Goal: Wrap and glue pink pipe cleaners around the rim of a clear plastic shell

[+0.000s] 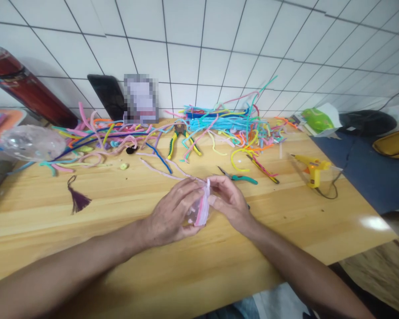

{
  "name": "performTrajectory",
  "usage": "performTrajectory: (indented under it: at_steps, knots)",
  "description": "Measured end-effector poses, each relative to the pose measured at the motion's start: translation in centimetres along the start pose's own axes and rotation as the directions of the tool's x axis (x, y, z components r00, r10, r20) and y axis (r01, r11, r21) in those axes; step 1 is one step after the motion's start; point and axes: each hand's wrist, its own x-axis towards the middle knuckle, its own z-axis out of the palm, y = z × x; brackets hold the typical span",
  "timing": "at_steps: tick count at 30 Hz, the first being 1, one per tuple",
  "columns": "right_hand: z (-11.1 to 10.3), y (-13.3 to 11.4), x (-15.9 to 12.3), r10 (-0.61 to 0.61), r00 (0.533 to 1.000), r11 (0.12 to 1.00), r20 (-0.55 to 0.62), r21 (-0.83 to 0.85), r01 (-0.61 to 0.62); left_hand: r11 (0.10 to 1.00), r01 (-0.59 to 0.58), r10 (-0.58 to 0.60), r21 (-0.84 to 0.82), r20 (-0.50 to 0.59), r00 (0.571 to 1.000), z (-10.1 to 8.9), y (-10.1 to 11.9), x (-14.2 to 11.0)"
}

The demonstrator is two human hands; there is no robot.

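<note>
- Middle of the frame, just below center: the left hand (174, 213) is grasping a see-through piece with a pink and lilac fuzzy band (203, 210). Fingers curl over the top, thumb tucked underneath.
- Right hand (232, 200) has the upper right edge of that band between bent fingers and thumb. Looks like a light pinch to me, nothing clenched.
- Pose-wise, the left forearm comes in from the lower left corner and the right one from the lower right, so they meet in a wide V, palms roughly facing.
- Progress, as far as I can tell: pink and lilac strips already sit side by side along the piece. A couple of pale lilac strands (162, 172) trail off to the upper left, so those ends are still loose. Can't see how the strips are fixed, or the far side, so no clue how much is left.
- Just beyond the right hand: teal-handled pliers (245, 178), lying on the wooden table (126, 270).
- Left of center there's a dark tassel (79, 200); above the hands, yellow-and-green pliers (173, 145) lie open.
- Further up, a messy heap of colorful fuzzy stems (216, 123) runs along the wall.
- Far right: yellow glue gun (315, 172), nobody touching it.
</note>
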Motion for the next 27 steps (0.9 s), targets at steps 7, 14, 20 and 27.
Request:
performTrajectory:
  at_steps: [7,14,20,27]
  knots:
    - [0.0,0.1,0.1,-0.052,0.998,0.996,0.021,-0.07,0.053,0.986,0.062,-0.052,-0.156,0.067,0.996,-1.0,0.4,0.7]
    - [0.1,-0.1,0.0,-0.064,0.998,0.992,0.017,-0.104,0.066,0.928,0.254,-0.241,-0.273,0.081,0.967,-1.2,1.6,0.9]
    - [0.1,-0.2,-0.1,-0.11,0.994,0.988,0.026,-0.105,0.112,0.885,0.356,-0.328,-0.3,0.139,0.934,-1.6,1.7,1.6]
    - [0.0,0.2,-0.3,-0.114,0.993,0.989,0.027,-0.095,0.116,0.857,0.357,-0.31,-0.371,0.183,0.933,-2.1,1.9,2.2]
